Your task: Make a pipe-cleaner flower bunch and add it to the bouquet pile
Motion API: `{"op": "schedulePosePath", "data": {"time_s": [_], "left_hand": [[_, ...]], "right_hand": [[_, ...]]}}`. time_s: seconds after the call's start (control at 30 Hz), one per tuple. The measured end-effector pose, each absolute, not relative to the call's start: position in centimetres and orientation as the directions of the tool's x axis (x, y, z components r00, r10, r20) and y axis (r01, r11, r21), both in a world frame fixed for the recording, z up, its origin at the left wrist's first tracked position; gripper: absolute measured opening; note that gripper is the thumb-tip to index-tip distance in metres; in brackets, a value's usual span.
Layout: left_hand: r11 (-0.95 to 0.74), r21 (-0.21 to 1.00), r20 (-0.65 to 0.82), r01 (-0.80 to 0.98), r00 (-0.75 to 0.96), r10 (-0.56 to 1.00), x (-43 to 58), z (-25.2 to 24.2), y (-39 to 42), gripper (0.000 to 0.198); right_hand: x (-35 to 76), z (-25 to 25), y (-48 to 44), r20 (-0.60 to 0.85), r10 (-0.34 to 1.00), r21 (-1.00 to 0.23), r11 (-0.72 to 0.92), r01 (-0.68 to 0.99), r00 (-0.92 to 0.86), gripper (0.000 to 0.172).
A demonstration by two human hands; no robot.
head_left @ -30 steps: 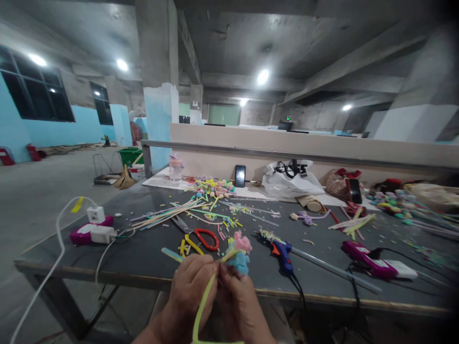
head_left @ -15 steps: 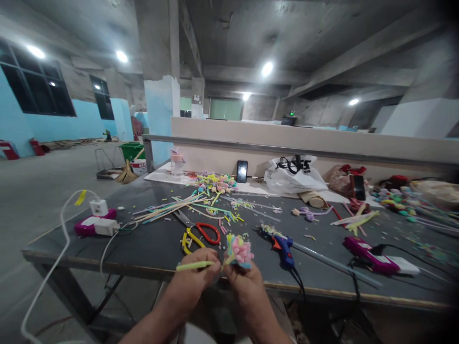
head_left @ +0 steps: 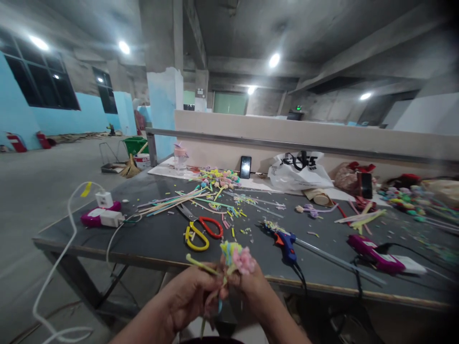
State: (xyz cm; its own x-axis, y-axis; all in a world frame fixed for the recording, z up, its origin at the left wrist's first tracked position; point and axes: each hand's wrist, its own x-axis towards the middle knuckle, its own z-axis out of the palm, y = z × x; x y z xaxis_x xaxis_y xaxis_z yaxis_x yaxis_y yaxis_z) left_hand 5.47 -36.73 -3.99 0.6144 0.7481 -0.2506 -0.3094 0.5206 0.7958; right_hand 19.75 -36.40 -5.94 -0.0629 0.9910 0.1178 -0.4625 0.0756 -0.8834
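Note:
My left hand (head_left: 190,291) is closed, pinching a yellow-green pipe cleaner (head_left: 201,264) whose free end points up and left. Right beside it, my right hand (head_left: 253,284) is shut on a small bunch of pipe-cleaner flowers (head_left: 244,260), pink in front with yellow and blue behind. The fingertips of both hands meet below the flowers, at the table's front edge. Thin stems hang under the hands, partly hidden by the fingers. Just beyond my hands lie scissors (head_left: 195,227) with one red and one yellow handle, blades spread. To the right rests a blue glue gun (head_left: 287,243) with a clear glue stick.
Loose pipe cleaners (head_left: 175,201), a pile of coloured flowers (head_left: 218,178) and scattered clippings cover the dark table (head_left: 150,239). Purple power strips (head_left: 373,253) lie at both sides. A phone (head_left: 245,167), a cup (head_left: 180,160) and a white bag (head_left: 299,172) stand at the back.
Both hands have come slightly lower and closer together. The pipe cleaner now slants up to the left instead of lying level. The bunch has turned, its pink flower now facing right.

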Motion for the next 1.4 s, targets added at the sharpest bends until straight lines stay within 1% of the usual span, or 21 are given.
{"op": "schedulePosePath", "data": {"time_s": [0.07, 0.1, 0.17, 0.23, 0.3, 0.37, 0.4, 0.47, 0.5, 0.53, 0.57, 0.63, 0.7, 0.77, 0.83, 0.93, 1.03, 1.13, 1.2, 1.3, 1.4], "left_hand": [[0.32, 0.899, -0.165, -0.3, 0.445, 0.88, 5.7, -3.7, -36.3, 0.016], [0.194, 0.947, -0.101, -0.258, 0.334, 0.937, 5.8, -3.7, -36.1, 0.018], [-0.026, 0.996, 0.039, -0.087, 0.142, 0.989, 5.9, -3.9, -35.6, 0.02], [-0.2, 0.972, 0.197, 0.124, 0.041, 0.98, 5.8, -4.7, -35.3, 0.018], [-0.383, 0.873, 0.39, 0.301, 0.04, 0.92, 5.5, -5.7, -35.2, 0.016], [-0.556, 0.716, 0.564, 0.423, 0.12, 0.817, 5.1, -6.7, -35.3, 0.017], [-0.616, 0.641, 0.616, 0.459, 0.172, 0.769, 5.0, -7.1, -35.3, 0.019], [-0.678, 0.546, 0.656, 0.492, 0.253, 0.711, 5.0, -7.3, -35.5, 0.022], [-0.69, 0.533, 0.66, 0.489, 0.271, 0.701, 5.1, -7.2, -35.6, 0.023], [-0.688, 0.55, 0.652, 0.474, 0.272, 0.708, 5.2, -7.0, -35.7, 0.023], [-0.662, 0.598, 0.627, 0.452, 0.251, 0.738, 5.4, -6.8, -35.8, 0.022], [-0.516, 0.763, 0.501, 0.389, 0.149, 0.853, 5.9, -6.2, -35.9, 0.017], [-0.281, 0.929, 0.278, 0.239, 0.05, 0.959, 6.3, -5.8, -35.9, 0.015], [-0.063, 0.998, 0.062, 0.013, 0.074, 0.995, 6.6, -5.6, -35.9, 0.02], [0.107, 0.976, -0.071, -0.189, 0.184, 0.98, 6.6, -5.6, -36.1, 0.026], [0.311, 0.872, -0.196, -0.377, 0.315, 0.929, 6.2, -5.4, -36.4, 0.024], [0.453, 0.758, -0.25, -0.47, 0.432, 0.867, 5.8, -5.4, -36.6, 0.016], [0.58, 0.658, -0.3, -0.48, 0.54, 0.786, 5.5, -6.1, -36.5, 0.009], [0.629, 0.595, -0.295, -0.5, 0.592, 0.75, 5.4, -6.7, -36.5, 0.011], [0.654, 0.526, -0.217, -0.543, 0.658, 0.721, 5.4, -7.3, -36.7, 0.014], [0.657, 0.534, -0.159, -0.533, 0.699, 0.697, 5.4, -6.7, -36.8, 0.015]], "right_hand": [[19.1, -6.0, -36.2, 0.106, 0.986, -0.858, 0.026, -0.514, -0.128, 0.02], [18.7, -6.0, -36.1, 0.094, 0.986, -0.831, 0.0, -0.556, -0.14, 0.018], [17.9, -6.1, -36.3, 0.043, 0.993, -0.764, -0.041, -0.644, -0.114, 0.014], [17.2, -6.1, -36.7, -0.021, 0.998, -0.731, -0.061, -0.679, -0.067, 0.013], [16.7, -6.1, -37.1, -0.05, 0.999, -0.741, -0.051, -0.67, -0.02, 0.015], [16.4, -6.1, -37.4, -0.064, 0.997, -0.756, -0.025, -0.654, 0.036, 0.017], [16.4, -6.1, -37.4, -0.072, 0.995, -0.76, -0.011, -0.65, 0.068, 0.018], [16.3, -6.3, -37.2, -0.084, 0.989, -0.767, 0.014, -0.642, 0.121, 0.018], [16.3, -6.5, -37.1, -0.078, 0.987, -0.776, 0.029, -0.63, 0.142, 0.019], [16.4, -6.7, -36.9, -0.068, 0.985, -0.791, 0.043, -0.611, 0.158, 0.019], [16.4, -6.9, -36.7, -0.058, 0.983, -0.809, 0.054, -0.585, 0.172, 0.02], [16.7, -7.2, -36.5, -0.047, 0.979, -0.852, 0.064, -0.519, 0.197, 0.02], [17.0, -7.3, -36.5, -0.036, 0.976, -0.89, 0.067, -0.451, 0.217, 0.02], [17.3, -7.3, -36.7, -0.018, 0.978, -0.909, 0.071, -0.411, 0.21, 0.02], [17.6, -7.1, -36.9, -0.004, 0.983, -0.909, 0.072, -0.411, 0.181, 0.02], [17.7, -7.0, -37.1, 0.045, 0.993, -0.889, 0.09, -0.449, 0.111, 0.019], [17.7, -7.1, -37.2, 0.118, 0.993, -0.869, 0.101, -0.485, -0.005, 0.015], [17.7, -7.5, -37.2, 0.156, 0.979, -0.842, 0.064, -0.536, -0.128, 0.013], [17.8, -7.7, -37.0, 0.161, 0.966, -0.83, 0.022, -0.558, -0.202, 0.012], [18.2, -7.6, -36.7, 0.114, 0.949, -0.826, -0.073, -0.558, -0.294, 0.017], [18.8, -7.0, -36.2, 0.053, 0.942, -0.858, -0.128, -0.498, -0.332, 0.021]]}}
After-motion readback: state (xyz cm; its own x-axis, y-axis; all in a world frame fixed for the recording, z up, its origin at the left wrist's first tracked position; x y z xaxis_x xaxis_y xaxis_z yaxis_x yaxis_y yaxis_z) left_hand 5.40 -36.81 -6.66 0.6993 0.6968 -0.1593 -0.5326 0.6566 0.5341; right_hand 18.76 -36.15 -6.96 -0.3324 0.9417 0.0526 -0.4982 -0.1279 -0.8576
